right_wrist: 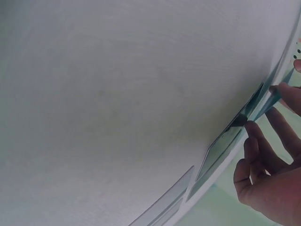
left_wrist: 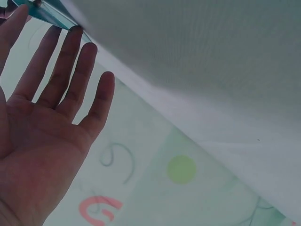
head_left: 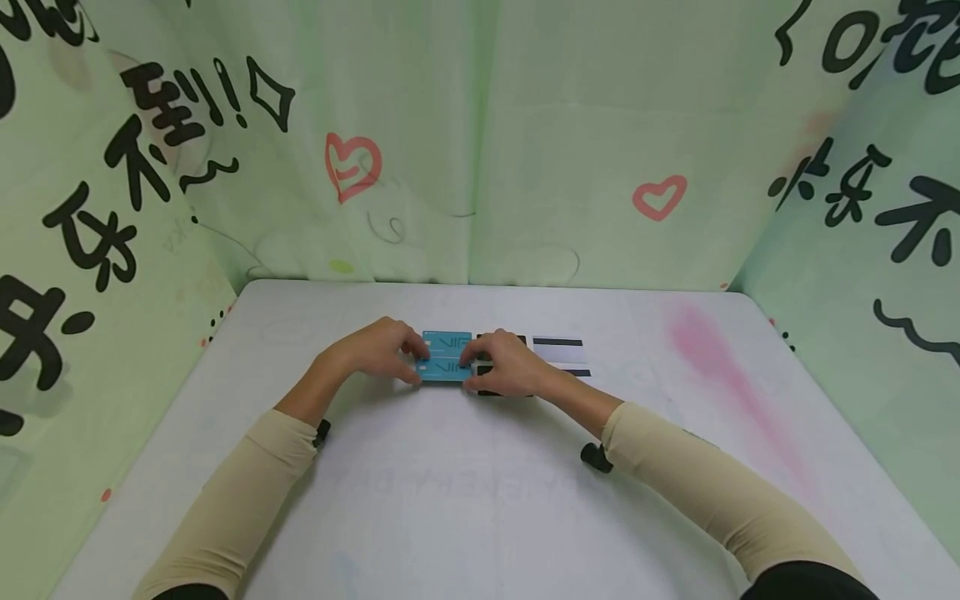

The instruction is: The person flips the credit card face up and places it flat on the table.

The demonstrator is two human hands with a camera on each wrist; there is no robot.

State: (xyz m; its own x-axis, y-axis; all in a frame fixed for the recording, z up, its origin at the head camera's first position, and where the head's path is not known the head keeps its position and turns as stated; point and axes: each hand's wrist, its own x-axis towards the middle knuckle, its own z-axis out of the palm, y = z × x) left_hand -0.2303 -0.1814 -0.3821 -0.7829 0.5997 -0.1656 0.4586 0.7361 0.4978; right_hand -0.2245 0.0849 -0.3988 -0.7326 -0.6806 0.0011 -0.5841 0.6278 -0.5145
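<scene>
Two blue cards (head_left: 447,342) with large white lettering lie one above the other on the white table. My left hand (head_left: 385,350) is at their left end, its fingertips and thumb on the near card's edges. In the left wrist view the fingers of the left hand (left_wrist: 51,117) reach to the blue card (left_wrist: 51,13), the other fingers fairly straight. From the right end, my right hand (head_left: 504,362) pinches the near card between thumb and bent forefinger. The right wrist view shows the right hand (right_wrist: 277,165) at the blue card (right_wrist: 267,104). Dark cards (head_left: 521,338) are partly hidden beneath the right hand.
Right of the dark cards lie pale cards (head_left: 558,352) with black stripes. The white table (head_left: 450,500) has a pink smear (head_left: 720,367) on its right part. Pale green cloth (head_left: 555,125) with hearts and black writing hangs around the back and sides.
</scene>
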